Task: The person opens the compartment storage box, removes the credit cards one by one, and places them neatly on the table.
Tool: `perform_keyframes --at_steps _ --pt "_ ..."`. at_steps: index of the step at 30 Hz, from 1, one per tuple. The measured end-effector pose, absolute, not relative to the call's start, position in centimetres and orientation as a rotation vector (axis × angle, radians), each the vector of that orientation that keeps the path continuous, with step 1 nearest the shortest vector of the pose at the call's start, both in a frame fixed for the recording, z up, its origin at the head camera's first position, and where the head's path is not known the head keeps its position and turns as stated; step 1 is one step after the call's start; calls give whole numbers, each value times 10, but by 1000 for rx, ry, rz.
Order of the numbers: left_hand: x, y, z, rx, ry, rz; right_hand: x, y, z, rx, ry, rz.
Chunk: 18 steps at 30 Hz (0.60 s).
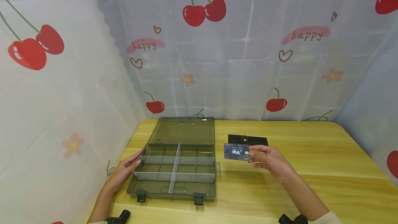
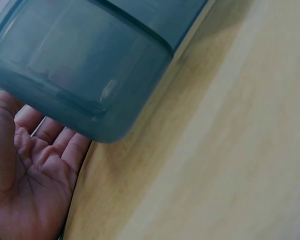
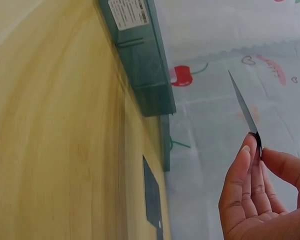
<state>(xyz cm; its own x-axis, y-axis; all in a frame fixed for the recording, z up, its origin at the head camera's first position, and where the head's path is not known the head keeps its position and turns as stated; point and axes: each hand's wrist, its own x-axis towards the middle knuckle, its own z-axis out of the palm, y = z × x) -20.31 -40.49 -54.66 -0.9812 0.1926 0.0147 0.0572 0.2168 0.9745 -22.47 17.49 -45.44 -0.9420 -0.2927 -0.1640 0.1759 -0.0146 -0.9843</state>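
Note:
My right hand [image 1: 273, 161] pinches a dark grey card [image 1: 231, 152] printed "Vip" by its right edge. The right wrist view catches this card [image 3: 244, 107] nearly edge-on, between thumb and fingers above the table. A dark translucent plastic box [image 1: 174, 196] stands left of it, its lid [image 1: 183, 132] laid back open. Pale dividers [image 1: 152, 175] split the box into several compartments, with nothing lying in them. At the box's left wall, my left hand [image 1: 122, 172] rests with fingers extended along the side. The left wrist view has the palm [image 2: 37, 185] beside the box corner.
Two black cards, one left [image 1: 237, 138] and one right [image 1: 258, 140], lie on the wooden table [image 1: 326, 168] behind the held card. Two dark latches [image 1: 198, 199] project from the box's front. A cherry-print curtain [image 1: 230, 78] hangs around the table's back and sides.

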Motion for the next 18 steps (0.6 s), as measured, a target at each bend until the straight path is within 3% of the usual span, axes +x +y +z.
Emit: perform_keyframes --at_steps 18 --pt "-203 -405 -545 231 2375 1864 -241 202 -464 -37 1954 -2039"
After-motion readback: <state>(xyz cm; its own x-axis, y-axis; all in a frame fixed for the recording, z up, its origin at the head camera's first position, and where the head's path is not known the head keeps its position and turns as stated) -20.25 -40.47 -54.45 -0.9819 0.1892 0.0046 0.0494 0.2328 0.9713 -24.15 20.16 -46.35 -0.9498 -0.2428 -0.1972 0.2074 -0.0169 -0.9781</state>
